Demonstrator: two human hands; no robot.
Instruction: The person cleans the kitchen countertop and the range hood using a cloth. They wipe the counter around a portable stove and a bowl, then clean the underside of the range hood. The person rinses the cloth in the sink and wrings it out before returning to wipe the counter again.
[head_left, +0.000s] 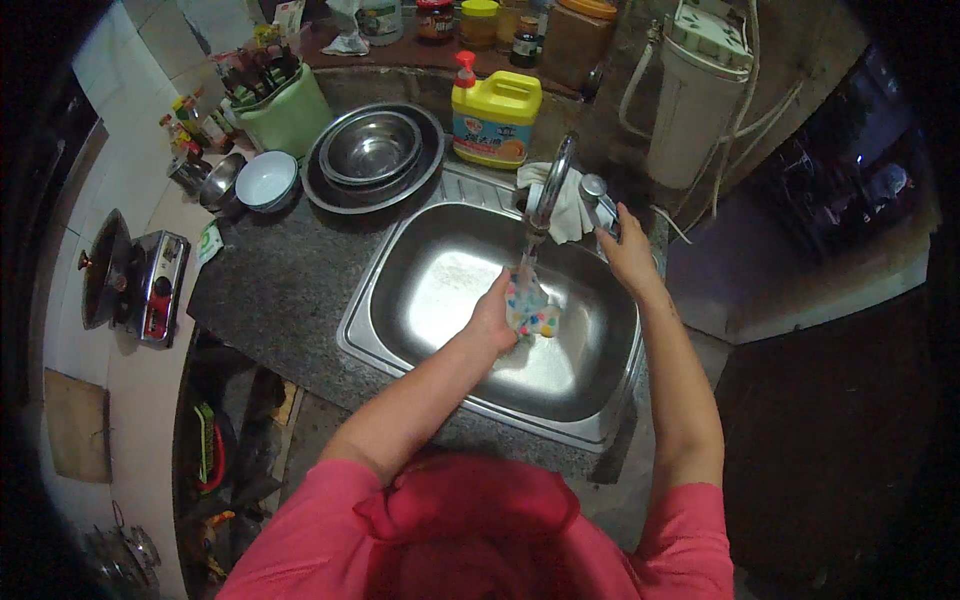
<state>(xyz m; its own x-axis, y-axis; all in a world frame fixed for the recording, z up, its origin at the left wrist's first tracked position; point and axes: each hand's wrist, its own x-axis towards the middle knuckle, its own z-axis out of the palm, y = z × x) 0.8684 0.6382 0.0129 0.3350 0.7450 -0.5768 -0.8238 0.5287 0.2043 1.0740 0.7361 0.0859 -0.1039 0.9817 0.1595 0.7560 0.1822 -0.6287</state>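
Over the stainless steel sink, my left hand grips a pale cloth or sponge with coloured spots. Water runs onto it from the curved metal faucet. My right hand is at a metal lever handle to the right of the faucet, with thumb and fingers on either side of it; whether they close on it is hard to tell. A white cloth hangs behind the faucet, next to a round metal knob.
Behind the sink stands a yellow pump jug. Nested metal basins and white bowls sit on the dark counter at left. A green utensil container stands behind them; a gas stove is far left. A white filter housing is at right.
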